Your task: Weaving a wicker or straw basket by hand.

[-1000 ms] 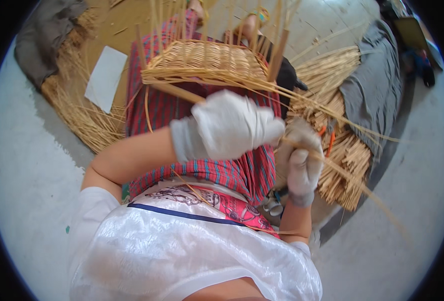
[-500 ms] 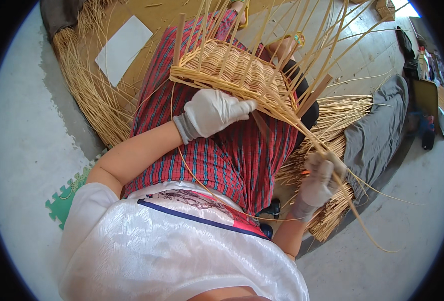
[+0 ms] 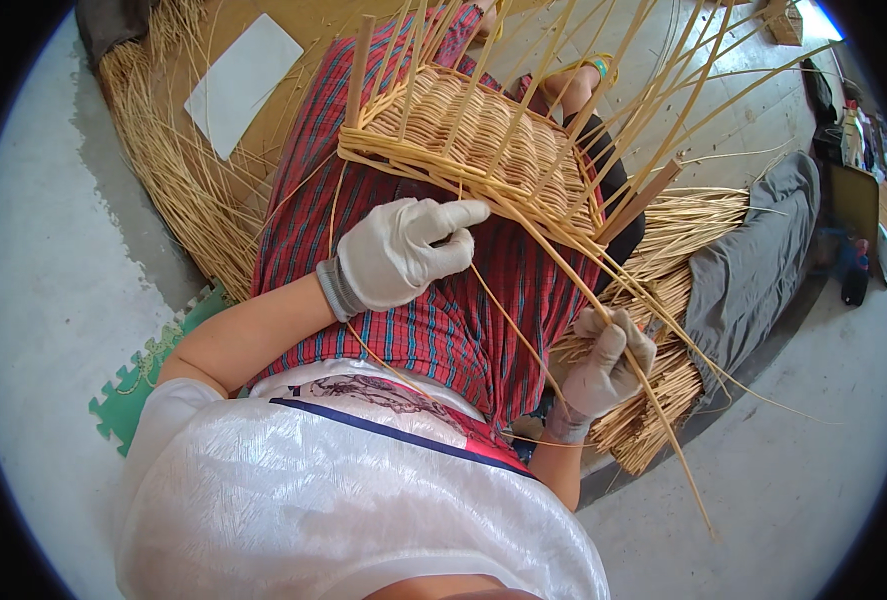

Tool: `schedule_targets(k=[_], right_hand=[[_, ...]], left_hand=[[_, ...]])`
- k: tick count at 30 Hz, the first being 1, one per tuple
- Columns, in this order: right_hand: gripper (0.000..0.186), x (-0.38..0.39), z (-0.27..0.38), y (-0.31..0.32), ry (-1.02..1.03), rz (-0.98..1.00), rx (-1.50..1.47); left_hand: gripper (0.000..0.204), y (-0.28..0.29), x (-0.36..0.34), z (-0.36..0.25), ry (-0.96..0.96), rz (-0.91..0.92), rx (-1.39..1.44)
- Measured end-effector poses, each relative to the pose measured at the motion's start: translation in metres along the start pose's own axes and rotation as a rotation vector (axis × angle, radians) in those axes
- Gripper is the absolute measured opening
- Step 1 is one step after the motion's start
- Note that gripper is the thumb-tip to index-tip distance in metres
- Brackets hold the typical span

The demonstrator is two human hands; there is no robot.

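Observation:
A half-woven wicker basket rests tilted across my lap, with thin upright stakes and two thicker wooden posts rising from its edges. My left hand, in a white glove, is just below the near rim. Its index finger points at the rim and its thumb stands apart, with nothing seen gripped between them. At the right, my gloved right hand pinches a long wicker strand that runs out from the near rim. Other loose strands trail from the basket's right corner past this hand.
Bundles of wicker rods lie at the right, partly under a grey cloth. More rods spread at the left beside a white sheet. A green foam mat is at lower left. Long stakes fan out above the basket.
My left hand has drawn back slightly left and down from the rim, its index finger and thumb parting. My right hand has moved left and down, with one strand now apart from the others.

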State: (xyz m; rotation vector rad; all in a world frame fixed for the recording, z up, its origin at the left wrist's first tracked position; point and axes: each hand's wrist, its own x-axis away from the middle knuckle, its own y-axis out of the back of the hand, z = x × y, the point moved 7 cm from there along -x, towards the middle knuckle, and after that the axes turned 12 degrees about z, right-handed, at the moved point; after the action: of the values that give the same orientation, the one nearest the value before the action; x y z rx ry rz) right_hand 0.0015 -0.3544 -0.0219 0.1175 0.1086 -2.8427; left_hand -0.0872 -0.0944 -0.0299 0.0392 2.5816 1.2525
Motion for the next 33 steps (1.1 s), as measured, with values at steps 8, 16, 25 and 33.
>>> schedule_targets(k=[8, 16, 25, 33], right_hand=[[0.018, 0.015, 0.026, -0.033, 0.35, 0.376, 0.408], [0.018, 0.017, 0.017, -0.051, 0.48, 0.603, 0.486], [0.021, 0.014, 0.025, -0.037, 0.292, 0.46, 0.445], [0.037, 0.013, 0.003, -0.076, 0.384, 0.621, 0.549]], left_hand=[[0.007, -0.029, 0.011, 0.011, 0.137, 0.15, -0.044], [0.007, -0.026, 0.01, 0.006, 0.111, 0.152, -0.118], [0.003, -0.029, 0.012, 0.004, 0.187, 0.181, -0.137], [0.024, -0.038, 0.013, 0.016, 0.185, 0.13, -0.035]])
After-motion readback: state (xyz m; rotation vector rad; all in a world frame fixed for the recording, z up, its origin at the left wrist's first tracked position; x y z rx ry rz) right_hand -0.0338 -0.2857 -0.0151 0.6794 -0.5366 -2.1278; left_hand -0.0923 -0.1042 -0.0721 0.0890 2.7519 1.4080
